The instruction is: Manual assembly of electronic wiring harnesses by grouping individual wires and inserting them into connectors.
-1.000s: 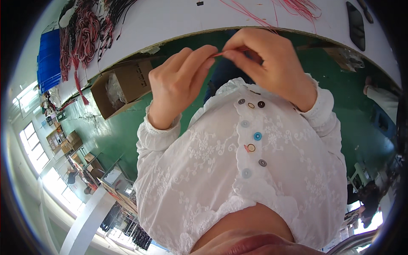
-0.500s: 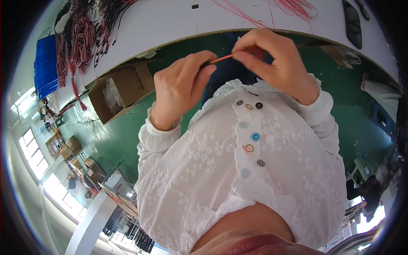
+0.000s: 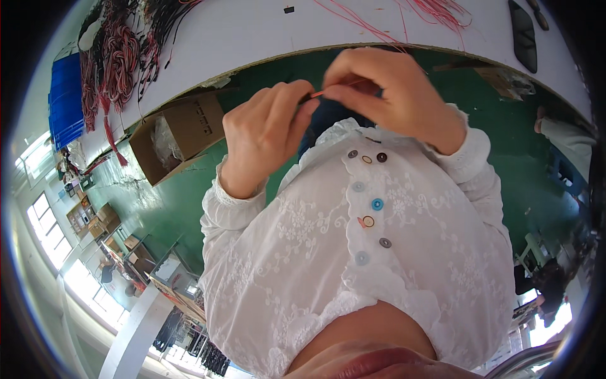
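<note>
A thin orange-red wire [image 3: 317, 94] runs between my two hands in front of the table edge. My left hand [image 3: 262, 129] pinches its left end between thumb and forefinger, where a small dark piece shows at the fingertips. Close beside it, my right hand [image 3: 401, 95] is closed on the same wire with thumb and curled fingers. Only a short stretch of wire is visible between the fingertips; the rest is partly hidden behind the right hand.
The white table [image 3: 246, 35] holds red-and-black cable bundles [image 3: 121, 54], loose red wires [image 3: 439, 12], a small black piece [image 3: 289, 9] and a dark oblong object [image 3: 524, 38]. Below stand an opened cardboard box [image 3: 205, 123] and, at left, blue sheeting [image 3: 65, 101]. Another person's leg [image 3: 568, 136] shows right.
My right hand has moved left toward my left hand, shortening the wire visible between them. My left hand has shifted slightly left and down, still pinching.
</note>
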